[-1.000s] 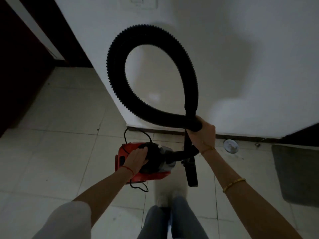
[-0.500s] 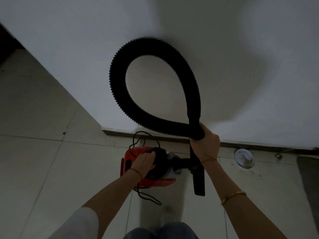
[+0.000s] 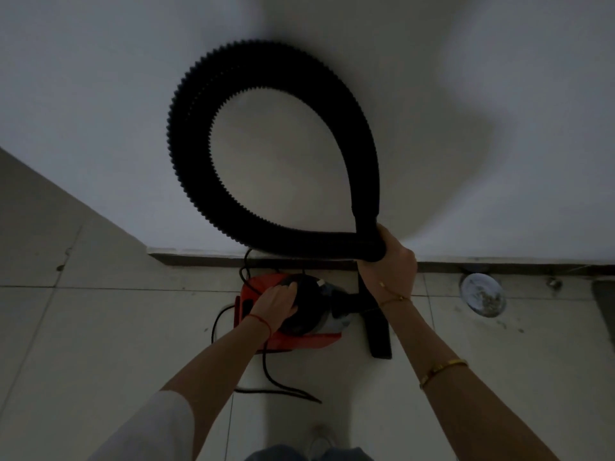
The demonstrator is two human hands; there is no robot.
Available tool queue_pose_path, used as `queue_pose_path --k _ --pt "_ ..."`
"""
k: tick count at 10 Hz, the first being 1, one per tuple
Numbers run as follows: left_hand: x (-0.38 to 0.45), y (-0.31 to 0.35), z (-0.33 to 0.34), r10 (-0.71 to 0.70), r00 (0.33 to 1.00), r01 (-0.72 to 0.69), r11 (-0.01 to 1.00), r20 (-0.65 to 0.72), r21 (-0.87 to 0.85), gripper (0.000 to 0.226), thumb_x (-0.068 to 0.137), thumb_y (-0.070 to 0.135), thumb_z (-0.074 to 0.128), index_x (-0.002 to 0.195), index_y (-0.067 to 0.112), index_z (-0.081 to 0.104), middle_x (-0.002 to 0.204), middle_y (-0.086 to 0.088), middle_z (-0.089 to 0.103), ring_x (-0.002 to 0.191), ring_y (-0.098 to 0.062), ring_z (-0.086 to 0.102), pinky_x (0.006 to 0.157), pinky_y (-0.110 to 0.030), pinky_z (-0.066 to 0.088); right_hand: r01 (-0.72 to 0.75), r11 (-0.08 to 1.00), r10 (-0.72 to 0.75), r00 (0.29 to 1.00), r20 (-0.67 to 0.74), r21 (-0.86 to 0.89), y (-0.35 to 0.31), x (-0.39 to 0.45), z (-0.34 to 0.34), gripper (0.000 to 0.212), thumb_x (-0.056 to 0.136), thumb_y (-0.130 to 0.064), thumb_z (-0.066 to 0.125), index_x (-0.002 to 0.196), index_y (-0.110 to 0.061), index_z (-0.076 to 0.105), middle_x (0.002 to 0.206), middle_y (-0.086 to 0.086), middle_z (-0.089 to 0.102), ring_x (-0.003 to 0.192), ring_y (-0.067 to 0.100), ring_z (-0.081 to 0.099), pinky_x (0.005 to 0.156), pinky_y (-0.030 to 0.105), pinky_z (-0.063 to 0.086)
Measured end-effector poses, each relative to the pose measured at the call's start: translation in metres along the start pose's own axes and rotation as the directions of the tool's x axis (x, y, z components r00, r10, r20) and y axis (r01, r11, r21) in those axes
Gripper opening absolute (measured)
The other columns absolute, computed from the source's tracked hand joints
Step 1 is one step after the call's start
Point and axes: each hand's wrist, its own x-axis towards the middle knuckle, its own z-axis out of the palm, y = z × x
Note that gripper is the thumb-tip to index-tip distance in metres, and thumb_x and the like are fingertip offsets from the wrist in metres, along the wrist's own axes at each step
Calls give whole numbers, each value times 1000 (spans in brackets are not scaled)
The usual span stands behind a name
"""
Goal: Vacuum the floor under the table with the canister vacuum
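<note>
Nearest, a loose power cord [image 3: 283, 384] trails over the tiled floor [image 3: 100, 344] from the red canister vacuum [image 3: 293, 314], which sits by the far wall's skirting. The left hand [image 3: 276, 306] curls over its dark top, probably to carry it. To the right and farther, the right hand [image 3: 389, 261] grips the looped black hose [image 3: 193, 154], likely keeping it clear; no table shows.

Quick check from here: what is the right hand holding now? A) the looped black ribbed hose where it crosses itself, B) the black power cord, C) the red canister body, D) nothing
A: the right hand grips the looped black ribbed hose at its crossing, while the left hand rests on the red canister vacuum's black top.
</note>
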Motion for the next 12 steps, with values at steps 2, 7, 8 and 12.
queue_pose_path --k 2,7,8,12 --pt "15 -4 7 28 998 -29 999 52 27 51 99 24 43 143 1 29 126 -15 54 114 -30 53 94 -36 41 -15 996 12 999 39 90 11 -2 16 54 77 -9 66 129 -18 53 116 5 66 100 26 64 83 31 51" --pt "11 17 31 -141 961 80 966 -240 -244 56 90 32 57 139 10 39 134 -9 49 125 -26 44 109 -31 30 88 992 -113 932 345 88 34 -8 24 135 57 -55 84 150 -21 -8 157 4 16 142 21 24 116 43 27" --pt "-1 18 31 -143 946 52 953 -290 -300 60 91 35 56 142 10 36 137 -10 46 128 -27 40 112 -32 28 146 989 -145 917 371 26 35 -11 22 142 53 -65 79 149 -18 -14 160 4 8 144 22 17 116 50 24" --pt "-119 20 -33 -181 970 105 915 -163 -390 60 90 34 40 140 2 39 139 -15 44 128 -29 40 110 -33 31 178 968 -57 839 541 -175 -26 -40 -59 115 72 -49 75 151 -12 0 160 7 2 147 23 5 121 41 5"
